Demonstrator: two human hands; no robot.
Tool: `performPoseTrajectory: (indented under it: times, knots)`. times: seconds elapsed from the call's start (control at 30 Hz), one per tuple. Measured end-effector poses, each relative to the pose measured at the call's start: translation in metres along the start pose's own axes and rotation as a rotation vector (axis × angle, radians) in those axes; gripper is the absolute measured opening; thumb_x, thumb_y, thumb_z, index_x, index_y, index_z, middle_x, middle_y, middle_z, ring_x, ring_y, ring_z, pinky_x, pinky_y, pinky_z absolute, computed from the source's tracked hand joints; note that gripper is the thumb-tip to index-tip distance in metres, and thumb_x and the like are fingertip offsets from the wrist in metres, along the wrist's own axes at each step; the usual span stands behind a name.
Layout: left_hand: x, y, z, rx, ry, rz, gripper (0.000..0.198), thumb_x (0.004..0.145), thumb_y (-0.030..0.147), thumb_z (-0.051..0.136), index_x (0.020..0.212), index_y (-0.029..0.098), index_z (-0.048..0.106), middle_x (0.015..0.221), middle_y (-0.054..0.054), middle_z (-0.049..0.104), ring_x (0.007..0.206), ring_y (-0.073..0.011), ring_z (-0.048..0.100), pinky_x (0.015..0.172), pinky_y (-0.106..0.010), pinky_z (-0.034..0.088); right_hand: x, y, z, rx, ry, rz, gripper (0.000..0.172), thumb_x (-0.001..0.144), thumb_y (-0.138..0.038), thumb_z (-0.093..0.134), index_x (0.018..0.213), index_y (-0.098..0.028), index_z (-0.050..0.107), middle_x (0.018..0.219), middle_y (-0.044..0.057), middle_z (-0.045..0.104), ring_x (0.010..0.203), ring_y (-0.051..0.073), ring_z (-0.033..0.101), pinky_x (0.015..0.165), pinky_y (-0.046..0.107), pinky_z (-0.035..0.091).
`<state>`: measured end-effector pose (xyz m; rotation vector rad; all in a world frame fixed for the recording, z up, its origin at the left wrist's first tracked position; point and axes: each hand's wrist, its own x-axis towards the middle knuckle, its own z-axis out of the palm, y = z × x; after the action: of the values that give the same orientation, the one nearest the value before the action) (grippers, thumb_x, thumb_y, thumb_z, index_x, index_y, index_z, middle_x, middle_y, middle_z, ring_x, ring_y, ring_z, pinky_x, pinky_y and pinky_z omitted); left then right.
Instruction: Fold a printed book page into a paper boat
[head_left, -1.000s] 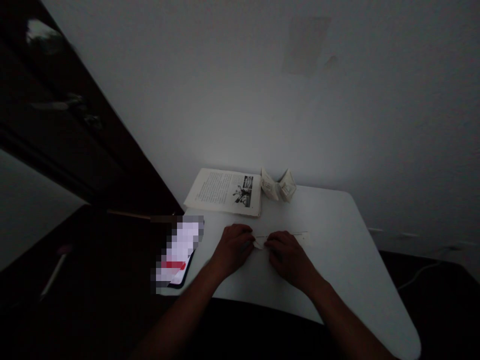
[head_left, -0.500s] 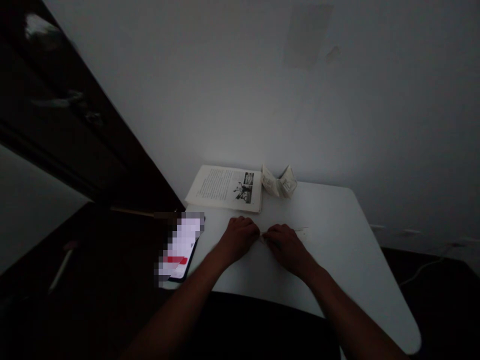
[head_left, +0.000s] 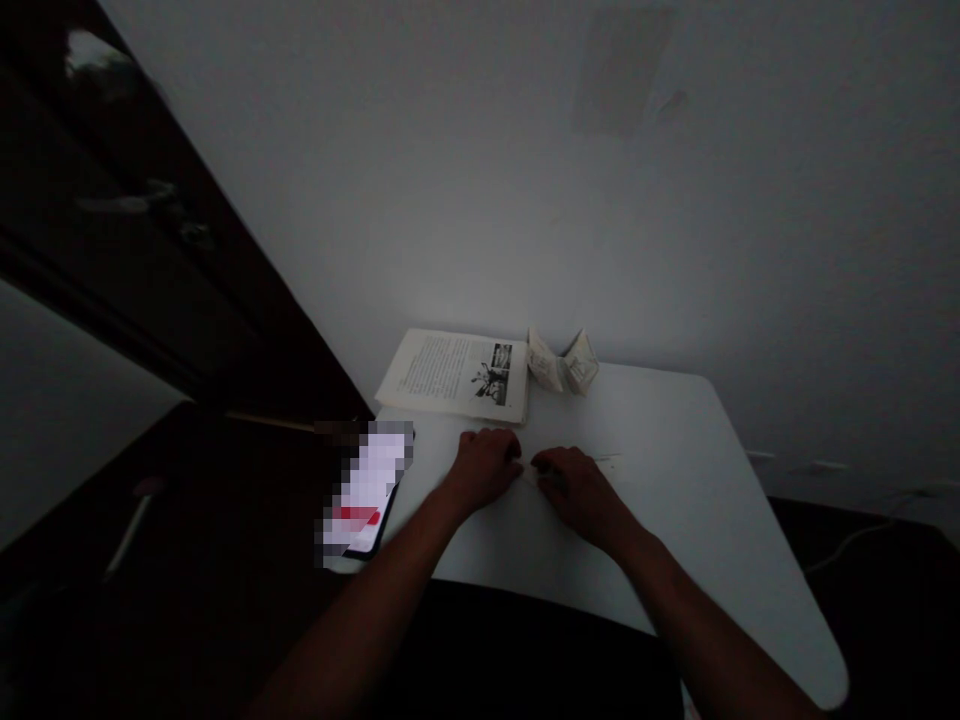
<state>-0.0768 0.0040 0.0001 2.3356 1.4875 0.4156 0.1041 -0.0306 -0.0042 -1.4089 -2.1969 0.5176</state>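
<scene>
Stretching left to right, pale paper (head_left: 611, 462), left fingers (head_left: 511, 446), right fingers (head_left: 550, 460) curled, grip unclear

Dim, greyish light lifts the wall (head_left: 420, 220) just beyond the bench (head_left: 720, 520) and falls off toward the corners, as the partly pixelated phone (head_left: 365, 538) glows brightest at left; the door (head_left: 172, 300) and floor (head_left: 225, 520) sink to near black, soft shadow dulls the near side, print on the pages (head_left: 431, 372) blurs, and a paper strip (head_left: 611, 463) almost fades into the white beneath it

Since half a second ago, the left hand (head_left: 486, 468) and right hand (head_left: 576, 486) have parted slightly.
</scene>
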Motion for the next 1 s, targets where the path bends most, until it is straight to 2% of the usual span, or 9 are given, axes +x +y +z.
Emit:
performPoseTrajectory:
  times: [0.13, 0.43, 0.57, 0.7, 0.83, 1.0]
  knots:
    - [-0.002, -0.001, 0.003, -0.038, 0.056, -0.06, 0.015, 0.072, 0.026, 0.063, 0.082, 0.019, 0.054, 0.081, 0.0, 0.06, 0.086, -0.0204, 0.055, 0.08, -0.037, 0.034, 0.0, -0.001, -0.002, -0.003, -0.028, -0.023, 0.024, 0.08, -0.013, 0.049, 0.099, -0.021, 0.061, 0.095, 0.004, 0.063, 0.091, 0.019, 0.053, 0.084, 0.036, 0.041]
    - [-0.003, 0.001, 0.01, -0.043, 0.156, -0.078, 0.013, 0.074, 0.028, 0.064, 0.079, 0.018, 0.056, 0.082, 0.0, 0.059, 0.084, -0.0186, 0.053, 0.079, -0.035, 0.034, -0.002, 0.001, 0.003, -0.134, -0.031, -0.011, 0.03, 0.084, -0.018, 0.05, 0.111, -0.021, 0.062, 0.095, 0.008, 0.058, 0.087, 0.019, 0.051, 0.08, 0.034, 0.041]
    - [-0.011, 0.002, 0.015, 0.044, 0.23, 0.018, 0.008, 0.081, 0.026, 0.057, 0.083, 0.018, 0.059, 0.088, -0.003, 0.059, 0.088, -0.0183, 0.051, 0.082, -0.035, 0.034, -0.004, 0.003, 0.007, -0.192, 0.019, -0.014, 0.03, 0.085, -0.02, 0.049, 0.112, -0.019, 0.062, 0.094, 0.009, 0.056, 0.086, 0.02, 0.05, 0.079, 0.034, 0.041]
    - [-0.02, 0.002, 0.019, 0.131, 0.256, 0.135, 0.017, 0.088, 0.025, 0.047, 0.089, 0.02, 0.062, 0.089, -0.004, 0.058, 0.085, -0.018, 0.048, 0.078, -0.034, 0.035, -0.007, 0.005, 0.011, -0.233, 0.074, -0.022, 0.03, 0.086, -0.022, 0.048, 0.112, -0.019, 0.061, 0.093, 0.009, 0.056, 0.085, 0.02, 0.05, 0.078, 0.034, 0.04]
    - [-0.022, 0.001, 0.023, 0.159, 0.258, 0.229, 0.02, 0.089, 0.027, 0.045, 0.09, 0.024, 0.065, 0.087, -0.003, 0.058, 0.082, -0.0175, 0.048, 0.075, -0.034, 0.035, -0.007, 0.005, 0.013, -0.229, 0.089, -0.027, 0.029, 0.086, -0.023, 0.048, 0.112, -0.019, 0.061, 0.093, 0.009, 0.056, 0.086, 0.019, 0.049, 0.078, 0.033, 0.04]
    - [-0.02, 0.002, 0.023, 0.171, 0.256, 0.184, 0.022, 0.089, 0.03, 0.044, 0.09, 0.026, 0.066, 0.086, -0.003, 0.057, 0.082, -0.018, 0.047, 0.075, -0.034, 0.033, -0.008, 0.005, 0.014, -0.227, 0.11, -0.05, 0.029, 0.087, -0.024, 0.047, 0.112, -0.019, 0.061, 0.092, 0.009, 0.056, 0.084, 0.02, 0.049, 0.076, 0.034, 0.039]
